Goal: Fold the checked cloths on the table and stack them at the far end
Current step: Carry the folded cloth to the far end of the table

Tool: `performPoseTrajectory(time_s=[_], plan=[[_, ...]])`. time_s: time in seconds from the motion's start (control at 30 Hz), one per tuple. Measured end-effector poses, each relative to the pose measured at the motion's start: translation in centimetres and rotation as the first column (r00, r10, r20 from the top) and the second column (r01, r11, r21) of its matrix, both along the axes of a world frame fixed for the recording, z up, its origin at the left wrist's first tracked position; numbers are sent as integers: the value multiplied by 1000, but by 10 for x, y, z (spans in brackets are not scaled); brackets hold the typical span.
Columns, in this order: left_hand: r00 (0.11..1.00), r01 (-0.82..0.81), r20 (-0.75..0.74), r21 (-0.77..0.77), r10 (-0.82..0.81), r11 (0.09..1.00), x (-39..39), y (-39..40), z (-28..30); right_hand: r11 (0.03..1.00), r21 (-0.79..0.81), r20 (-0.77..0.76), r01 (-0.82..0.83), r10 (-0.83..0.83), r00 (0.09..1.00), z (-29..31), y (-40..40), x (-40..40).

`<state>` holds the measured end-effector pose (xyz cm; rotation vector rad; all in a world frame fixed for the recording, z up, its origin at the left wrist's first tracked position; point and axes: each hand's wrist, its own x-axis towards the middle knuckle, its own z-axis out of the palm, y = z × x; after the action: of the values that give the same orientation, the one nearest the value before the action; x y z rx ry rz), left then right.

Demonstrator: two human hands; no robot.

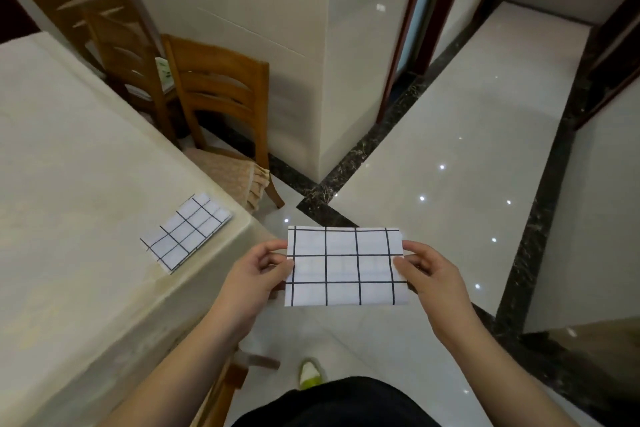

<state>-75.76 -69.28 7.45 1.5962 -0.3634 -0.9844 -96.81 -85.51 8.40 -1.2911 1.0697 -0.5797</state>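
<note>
A folded white cloth with black checks (346, 267) hangs flat in the air over the floor, right of the table. My left hand (259, 274) pinches its left edge and my right hand (429, 274) pinches its right edge. A second folded checked cloth (185, 231) lies on the table (69, 184) close to the table's right corner, a little left of my left hand and apart from it.
The table wears a cream cover and fills the left side. Wooden chairs (214, 97) stand behind its right edge, one with a frilled cushion. A white pillar rises at the middle. Glossy tiled floor with dark borders spreads to the right. My foot (311, 374) shows below.
</note>
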Motion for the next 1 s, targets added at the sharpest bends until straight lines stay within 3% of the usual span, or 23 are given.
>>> performPoseTrajectory(time_s=[0.3, 0.57, 0.87, 1.0], plan=[[987, -157, -40, -20, 157, 987, 63, -18, -4, 986, 14, -35, -166, 166, 985, -2, -50, 86], [921, -380, -46, 109, 386, 919, 104, -38, -23, 921, 75, -22, -382, 385, 923, -21, -104, 171], [817, -571, 80, 241, 571, 784, 127, -62, -14, 711, 115, -50, -694, 701, 711, -39, -165, 266], [702, -702, 89, 250, 706, 667, 123, -65, -17, 604, 159, -39, -781, 794, 607, -44, -169, 300]])
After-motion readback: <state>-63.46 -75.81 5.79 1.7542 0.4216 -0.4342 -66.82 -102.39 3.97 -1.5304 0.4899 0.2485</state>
